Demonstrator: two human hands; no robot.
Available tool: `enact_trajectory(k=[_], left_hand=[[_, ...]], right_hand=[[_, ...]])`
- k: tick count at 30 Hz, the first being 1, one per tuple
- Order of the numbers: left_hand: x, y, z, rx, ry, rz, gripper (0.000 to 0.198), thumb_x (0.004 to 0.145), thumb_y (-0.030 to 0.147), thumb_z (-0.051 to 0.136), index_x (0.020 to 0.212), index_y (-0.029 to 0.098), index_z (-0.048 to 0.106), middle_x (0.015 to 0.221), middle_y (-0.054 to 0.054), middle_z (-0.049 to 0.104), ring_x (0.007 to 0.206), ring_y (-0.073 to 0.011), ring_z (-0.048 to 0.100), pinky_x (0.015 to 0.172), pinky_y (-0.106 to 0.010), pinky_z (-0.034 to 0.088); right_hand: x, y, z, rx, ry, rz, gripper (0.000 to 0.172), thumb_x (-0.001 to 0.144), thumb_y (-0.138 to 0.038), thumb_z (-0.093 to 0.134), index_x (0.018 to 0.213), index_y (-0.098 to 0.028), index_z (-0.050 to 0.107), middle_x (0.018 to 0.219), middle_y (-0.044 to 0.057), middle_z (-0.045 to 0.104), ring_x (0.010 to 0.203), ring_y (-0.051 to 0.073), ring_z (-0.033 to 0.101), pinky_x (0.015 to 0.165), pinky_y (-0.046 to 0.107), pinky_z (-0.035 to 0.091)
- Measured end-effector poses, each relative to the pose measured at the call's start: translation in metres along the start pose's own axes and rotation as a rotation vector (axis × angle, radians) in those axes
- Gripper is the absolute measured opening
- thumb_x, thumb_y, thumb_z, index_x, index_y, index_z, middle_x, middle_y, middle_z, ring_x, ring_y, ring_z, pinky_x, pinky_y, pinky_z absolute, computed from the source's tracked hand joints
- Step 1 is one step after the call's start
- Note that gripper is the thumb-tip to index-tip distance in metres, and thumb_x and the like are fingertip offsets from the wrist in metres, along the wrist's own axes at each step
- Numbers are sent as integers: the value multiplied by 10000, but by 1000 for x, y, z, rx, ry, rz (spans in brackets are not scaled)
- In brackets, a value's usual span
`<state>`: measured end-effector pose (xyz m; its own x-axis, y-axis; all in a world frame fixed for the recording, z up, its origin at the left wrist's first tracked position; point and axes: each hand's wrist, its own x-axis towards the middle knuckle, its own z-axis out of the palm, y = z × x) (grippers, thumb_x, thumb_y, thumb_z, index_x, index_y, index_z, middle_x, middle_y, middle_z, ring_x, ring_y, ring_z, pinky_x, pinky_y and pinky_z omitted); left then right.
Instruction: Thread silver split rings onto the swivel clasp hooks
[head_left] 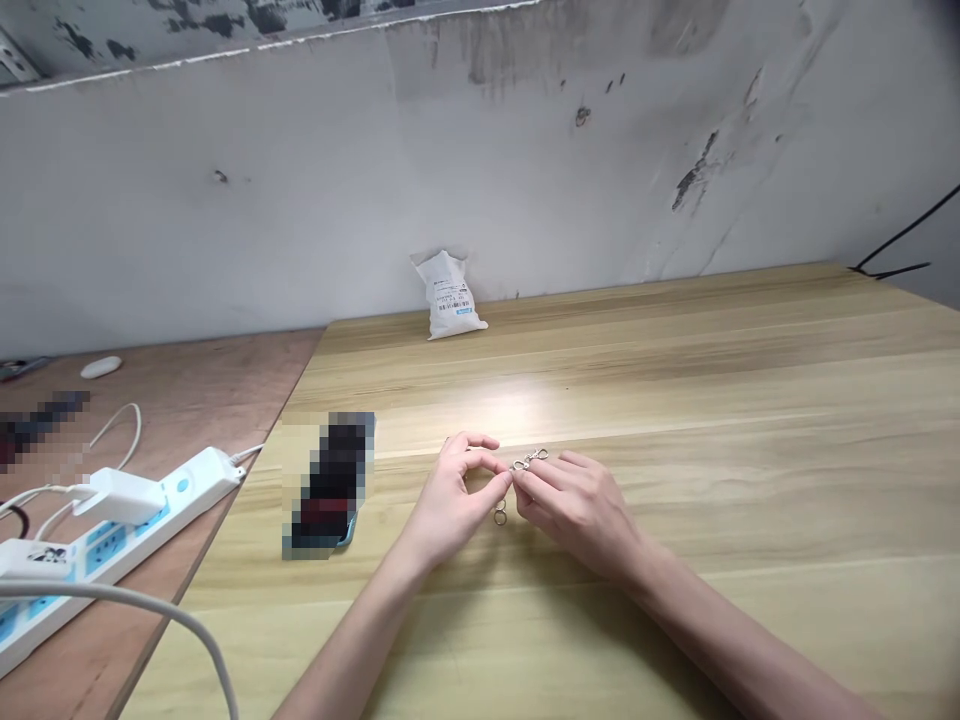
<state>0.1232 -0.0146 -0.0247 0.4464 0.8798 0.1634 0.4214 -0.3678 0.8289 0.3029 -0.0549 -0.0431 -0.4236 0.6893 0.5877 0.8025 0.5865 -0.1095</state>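
Observation:
My left hand (461,492) is pinched between thumb and index finger, its other fingers loosely curled. Right against it, my right hand (577,502) has its fingers bent and their tips pressed together. Where the fingertips meet, a small metal clasp (520,466) shows in part; the fingers cover the rest of it. Just beyond my right knuckles lies another metal clasp (542,454) on the table. Small metal rings (500,518) rest on the wood below and between the hands.
A phone (337,480), blurred out, lies left of my hands on the wooden table (750,420). Against the wall leans a white labelled packet (451,298). At left, a white power strip (202,480) with plugged-in chargers and cables sits on a brown surface (247,370).

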Motion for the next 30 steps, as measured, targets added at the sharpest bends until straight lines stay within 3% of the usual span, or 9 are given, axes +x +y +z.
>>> enact_trajectory(k=[10, 21, 25, 30], left_hand=[[1, 0, -6, 4, -26, 1, 120, 847, 204, 640, 733, 215, 678, 1201, -76, 609, 1202, -249, 549, 1033, -467, 429], [0, 1, -6, 105, -42, 9, 130, 825, 173, 644, 701, 213, 653, 1203, -62, 617, 1227, -257, 531, 1033, -475, 434], [0, -2, -7, 206, -10, 55, 104, 800, 149, 639, 720, 213, 628, 1225, -53, 602, 1250, -264, 496, 1047, -489, 403], [0, -5, -6, 425, 92, 265, 82, 792, 144, 626, 750, 214, 623, 1235, -55, 601, 1275, -283, 468, 1084, -527, 323]], right_hand=[[1, -4, -1, -69, 16, -17, 285, 937, -106, 451, 706, -195, 591, 591, -15, 561, 512, 118, 418, 559, 295, 279], [-4, -3, 4, -56, -26, -42, 262, 937, -116, 471, 721, -189, 600, 619, -11, 572, 542, 117, 457, 569, 289, 310], [-2, -3, 6, 93, 28, 98, 200, 935, -167, 510, 780, -194, 633, 669, 5, 592, 593, 129, 514, 561, 266, 367], [0, 7, 8, 272, 61, 245, 111, 908, -220, 577, 813, -202, 631, 982, 92, 628, 909, 220, 588, 712, 326, 498]])
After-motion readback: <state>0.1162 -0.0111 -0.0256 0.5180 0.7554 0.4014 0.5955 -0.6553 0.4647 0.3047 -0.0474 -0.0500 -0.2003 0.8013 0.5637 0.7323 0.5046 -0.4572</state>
